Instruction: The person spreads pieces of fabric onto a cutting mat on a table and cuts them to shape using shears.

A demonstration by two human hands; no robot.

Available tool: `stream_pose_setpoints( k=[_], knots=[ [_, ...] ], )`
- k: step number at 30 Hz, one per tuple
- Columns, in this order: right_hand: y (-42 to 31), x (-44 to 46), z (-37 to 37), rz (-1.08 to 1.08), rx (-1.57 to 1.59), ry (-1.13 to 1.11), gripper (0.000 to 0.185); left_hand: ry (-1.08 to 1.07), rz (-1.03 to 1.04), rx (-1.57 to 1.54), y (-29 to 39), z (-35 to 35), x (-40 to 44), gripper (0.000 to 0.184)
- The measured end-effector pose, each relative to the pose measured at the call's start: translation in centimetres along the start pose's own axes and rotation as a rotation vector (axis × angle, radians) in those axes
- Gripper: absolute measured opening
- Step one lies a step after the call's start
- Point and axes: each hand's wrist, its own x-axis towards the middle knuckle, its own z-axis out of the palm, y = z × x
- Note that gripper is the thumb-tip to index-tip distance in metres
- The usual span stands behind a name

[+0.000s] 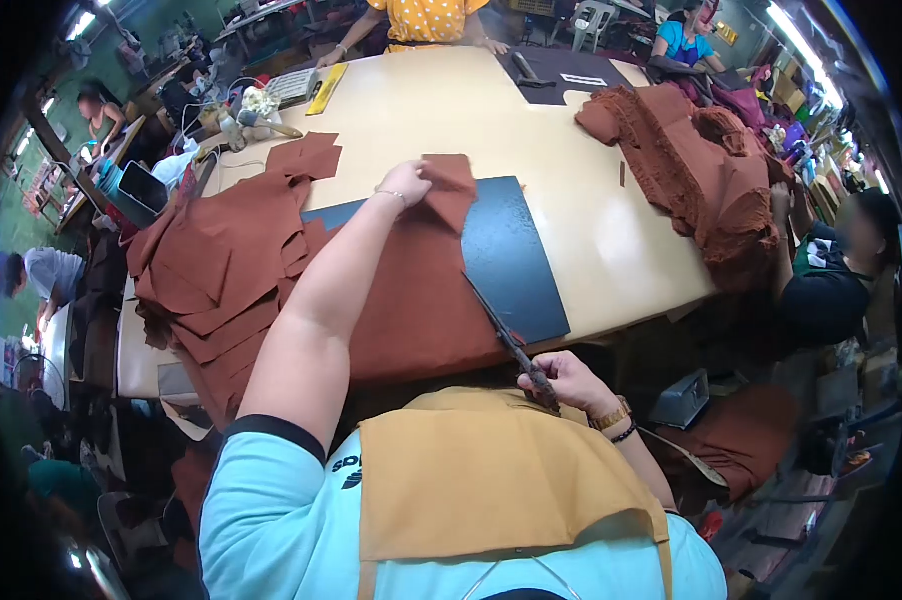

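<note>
My left hand is closed on the upper part of a rust-brown fabric piece, pinching it beside a folded-over corner. The fabric lies over a dark blue board and reaches the table's near edge. In my right hand are the dark handles of long scissors, fingers wrapped round them. The scissors point up and left, their tip at the fabric's right edge, over the board. Just left of my left forearm lie overlapping rust-brown pieces.
A ruffled brown fabric heap lies at the table's right, where a person touches it. Another person in orange stands at the far edge. Tools, a brush and a yellow object lie at the far left.
</note>
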Motion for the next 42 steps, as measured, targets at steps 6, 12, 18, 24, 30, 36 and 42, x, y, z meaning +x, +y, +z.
stream_pose_setpoints(
  k=[6,12,18,24,30,36,42],
  knots=[
    [0.4,0.1,-0.2,0.01,0.096,0.014,0.027,0.133,0.326,-0.319,5.0,0.3,-1.8,0.064],
    [2.0,-0.3,-1.6,0.009,0.186,-0.047,0.04,-0.126,0.304,0.503,2.5,-0.9,-13.0,0.101],
    [1.0,-0.7,-1.5,-0.012,0.288,-0.064,0.045,-0.094,0.283,0.568,1.4,0.0,-15.9,0.109],
    [0.8,-0.1,-1.6,-0.019,0.157,-0.05,0.041,-0.071,0.249,0.579,2.0,0.2,-16.1,0.109],
    [1.1,-1.2,-1.8,-0.019,0.172,-0.03,0.037,-0.09,0.244,0.568,1.9,0.1,-16.1,0.107],
    [2.0,-3.2,-2.8,0.027,0.156,-0.082,0.029,-0.096,0.238,0.586,2.0,0.1,-16.1,0.106],
    [0.2,-1.9,-1.2,0.02,0.073,-0.032,0.018,-0.096,0.234,0.588,2.2,0.3,-16.8,0.106]
  ],
)
